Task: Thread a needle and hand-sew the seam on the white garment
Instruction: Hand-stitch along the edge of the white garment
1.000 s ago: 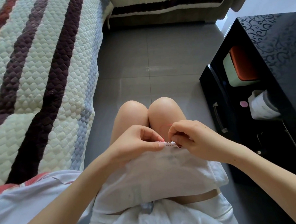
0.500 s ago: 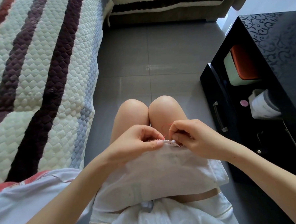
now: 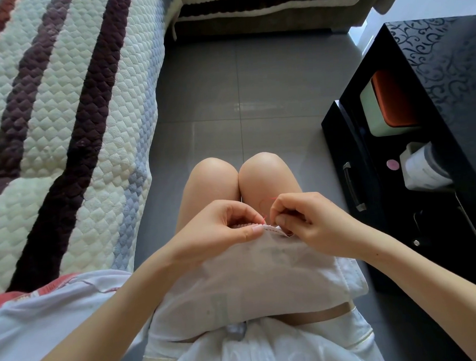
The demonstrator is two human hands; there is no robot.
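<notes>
Now my left hand (image 3: 223, 229) pinches the white garment (image 3: 250, 279), my right hand (image 3: 313, 223) the red thread (image 3: 263, 205) just beside it (hands close together).

The white garment (image 3: 250, 284) lies draped across the lap (image 3: 202, 198), thin and slightly see-through, its far edge lifted and folded. A row of small red stitches (image 3: 272, 228) runs along that seam. Red thread (image 3: 264, 219) rises from it in a loose loop; the needle cannot be made out.
</notes>
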